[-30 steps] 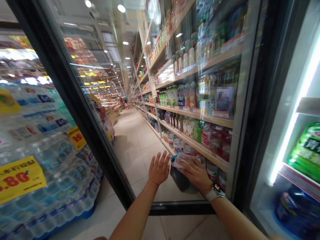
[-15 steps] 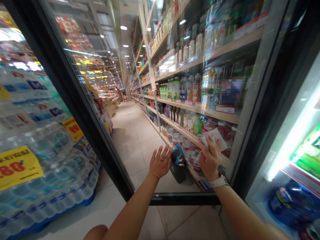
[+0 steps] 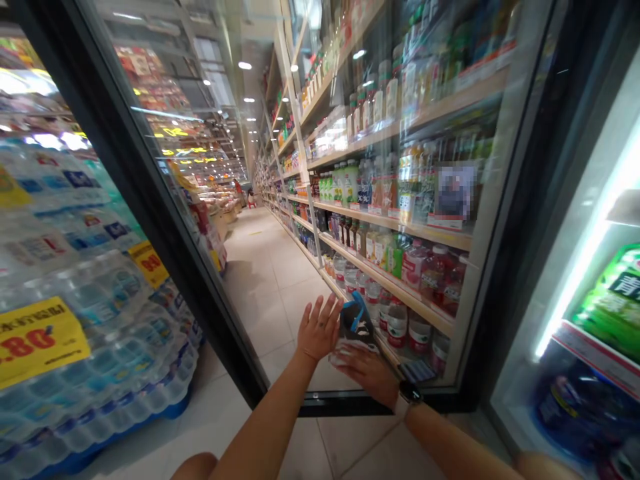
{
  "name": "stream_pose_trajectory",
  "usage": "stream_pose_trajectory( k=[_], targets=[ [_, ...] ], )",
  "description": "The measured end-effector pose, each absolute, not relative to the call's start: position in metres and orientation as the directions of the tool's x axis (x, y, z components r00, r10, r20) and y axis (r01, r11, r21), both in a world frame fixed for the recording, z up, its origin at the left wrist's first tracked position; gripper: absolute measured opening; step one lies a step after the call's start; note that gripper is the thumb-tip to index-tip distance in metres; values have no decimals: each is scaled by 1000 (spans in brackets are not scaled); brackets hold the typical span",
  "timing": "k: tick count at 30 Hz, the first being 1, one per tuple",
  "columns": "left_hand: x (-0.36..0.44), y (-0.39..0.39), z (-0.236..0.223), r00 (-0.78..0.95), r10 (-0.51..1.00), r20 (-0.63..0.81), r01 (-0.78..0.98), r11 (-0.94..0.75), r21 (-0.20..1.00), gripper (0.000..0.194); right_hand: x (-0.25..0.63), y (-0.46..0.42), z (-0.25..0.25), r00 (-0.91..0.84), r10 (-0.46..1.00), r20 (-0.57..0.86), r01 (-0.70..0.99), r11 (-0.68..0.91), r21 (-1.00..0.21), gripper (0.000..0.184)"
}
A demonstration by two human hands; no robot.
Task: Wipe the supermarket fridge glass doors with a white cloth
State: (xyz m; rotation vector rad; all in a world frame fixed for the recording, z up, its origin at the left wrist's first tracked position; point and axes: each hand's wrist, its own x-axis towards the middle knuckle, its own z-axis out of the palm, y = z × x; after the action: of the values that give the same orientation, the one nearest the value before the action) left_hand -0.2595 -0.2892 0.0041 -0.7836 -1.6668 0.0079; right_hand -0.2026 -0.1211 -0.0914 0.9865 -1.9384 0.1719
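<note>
Watching right hand (image 3: 364, 375) lying flat, pinning white cloth (image 3: 345, 355) low against cooler's glass door (image 3: 280, 267); left hand (image 3: 318, 328) open, fingers spread, empty, just beside dark blue-handled bag (image 3: 356, 327).

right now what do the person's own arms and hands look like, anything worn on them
The left arm and right arm are bare, with no sleeves in view, and the left hand and right hand wear no gloves. A watch with a dark face and pale band sits on the right wrist.
</note>
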Motion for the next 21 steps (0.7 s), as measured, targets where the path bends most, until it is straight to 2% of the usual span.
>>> stream_pose_trajectory(
  k=[6,11,13,15,18,21],
  targets=[
    [-260,-291,3,-52,501,864,475,773,-420,63,-206,-120,-93,-191,-719,668,-752,545,371,36],
    [-264,-291,2,-33,497,867,483,768,-421,62,-210,-101,-55,-219,-669,710,-658,638,399,39],
    [-265,-290,3,-36,496,868,486,767,-418,62,-209,-88,-34,-240,-598,764,-583,719,379,40],
    [-266,-290,3,-40,497,867,490,766,-416,63,-206,-72,-14,-251,-469,847,-478,821,313,43],
    [-266,-290,3,-42,494,868,497,764,-411,65,-203,-48,11,-176,-188,966,-299,945,130,51],
    [-267,-289,2,-52,493,868,498,766,-406,64,-205,-36,21,-46,55,997,-207,976,-63,57]
  ],
)
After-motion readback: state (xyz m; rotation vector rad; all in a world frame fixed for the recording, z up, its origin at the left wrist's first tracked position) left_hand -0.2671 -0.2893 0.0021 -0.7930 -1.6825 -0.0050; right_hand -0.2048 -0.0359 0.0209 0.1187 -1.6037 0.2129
